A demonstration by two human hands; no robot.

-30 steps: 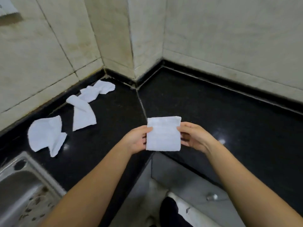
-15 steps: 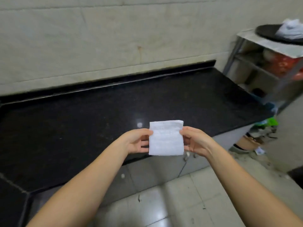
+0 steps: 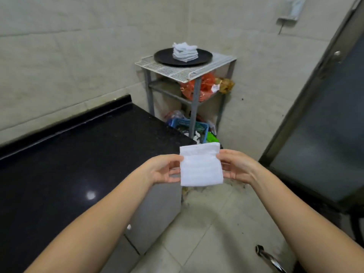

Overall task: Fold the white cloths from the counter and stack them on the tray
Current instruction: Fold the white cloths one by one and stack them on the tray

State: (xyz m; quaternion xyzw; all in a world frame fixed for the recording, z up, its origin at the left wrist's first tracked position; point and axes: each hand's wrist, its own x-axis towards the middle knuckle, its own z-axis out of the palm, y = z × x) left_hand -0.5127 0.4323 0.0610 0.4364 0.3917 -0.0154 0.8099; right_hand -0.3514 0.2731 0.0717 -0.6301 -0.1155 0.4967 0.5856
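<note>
A folded white cloth (image 3: 201,166), a small square, hangs upright in front of me past the counter's end. My left hand (image 3: 164,170) pinches its left edge and my right hand (image 3: 237,166) pinches its right edge. Farther off, a round black tray (image 3: 163,58) rests on a white wire rack (image 3: 157,67). A stack of several folded white cloths (image 3: 184,52) stands in the middle of that tray. The unfolded cloths on the counter are out of view.
The black stone counter (image 3: 78,164) runs along the wall on my left. Under the rack are red bags (image 3: 204,86) and a blue basket (image 3: 183,124) of clutter. A dark glass door (image 3: 323,138) stands at the right, above a tiled floor (image 3: 206,223).
My view has swung right from the counter corner and loose cloths to the rack and tray. Both hands keep the folded cloth held the same way.
</note>
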